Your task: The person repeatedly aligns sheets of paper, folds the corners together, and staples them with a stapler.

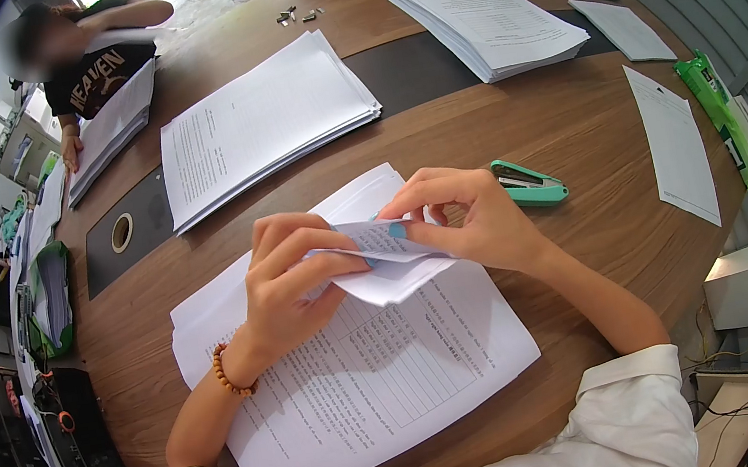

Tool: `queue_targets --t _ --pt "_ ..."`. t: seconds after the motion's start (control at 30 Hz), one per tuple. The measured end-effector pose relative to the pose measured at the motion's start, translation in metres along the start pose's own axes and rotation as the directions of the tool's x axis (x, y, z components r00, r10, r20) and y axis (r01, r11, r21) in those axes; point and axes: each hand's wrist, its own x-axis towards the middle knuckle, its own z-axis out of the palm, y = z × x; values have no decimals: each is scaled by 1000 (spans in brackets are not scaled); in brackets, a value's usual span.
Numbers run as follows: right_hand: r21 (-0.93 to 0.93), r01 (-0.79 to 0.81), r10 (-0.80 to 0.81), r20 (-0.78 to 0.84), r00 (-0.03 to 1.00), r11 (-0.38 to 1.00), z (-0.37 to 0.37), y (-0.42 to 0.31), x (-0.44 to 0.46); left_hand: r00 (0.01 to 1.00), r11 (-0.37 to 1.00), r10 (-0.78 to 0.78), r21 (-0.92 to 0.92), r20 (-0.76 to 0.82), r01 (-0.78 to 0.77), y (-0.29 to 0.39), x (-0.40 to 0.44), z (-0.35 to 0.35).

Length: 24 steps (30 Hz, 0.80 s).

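Observation:
Between my two hands is a small bunch of printed paper sheets (394, 274), its corner bent up above a larger stack of printed pages (360, 407). My left hand (288, 269) pinches the sheets from the left side, a beaded bracelet on its wrist. From the right, my right hand (452, 213) pinches their upper edge between thumb and fingers. Just beyond the right hand lies a teal stapler (530, 184) on the wooden table. How many sheets are gripped cannot be made out.
Two thick paper stacks (268, 124) (488, 22) lie further back. A tape roll (122, 232) is at left, a green box (726, 122) at the right edge. Small metal pieces (298, 16) lie far back. Across the table, another person (102, 66) holds papers.

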Motion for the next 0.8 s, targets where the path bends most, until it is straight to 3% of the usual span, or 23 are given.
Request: queue_targets --t 0.13,0.3,0.37,0.43,0.5,0.57,0.67,0.8 --pt "44 95 -97 64 993 995 -2 -4 0 997 990 36 142 -74 -25 0 5 -4" --pt "113 138 -154 143 978 984 -4 1 1 999 994 -27 -104 -46 22 -4 -5 1" --pt "165 146 -170 140 976 975 -4 7 2 999 995 -15 -95 -34 12 -4 -5 1" --pt "237 -7 28 -88 996 972 -4 14 4 1000 996 -3 -86 -23 1 -3 -4 -1" --pt "196 -46 72 -129 989 980 -8 20 3 1000 991 30 -131 1 -29 -2 -2 -3" --pt "-81 -181 170 -124 978 980 -10 20 2 998 989 59 -137 19 -56 -1 -2 -5" --pt "-234 -101 79 -101 992 967 -3 27 -2 996 986 87 -146 30 -82 -3 -4 -5" --pt "-260 -54 28 -104 994 964 1 33 -2 995 983 98 -154 16 -94 -3 -5 -4"
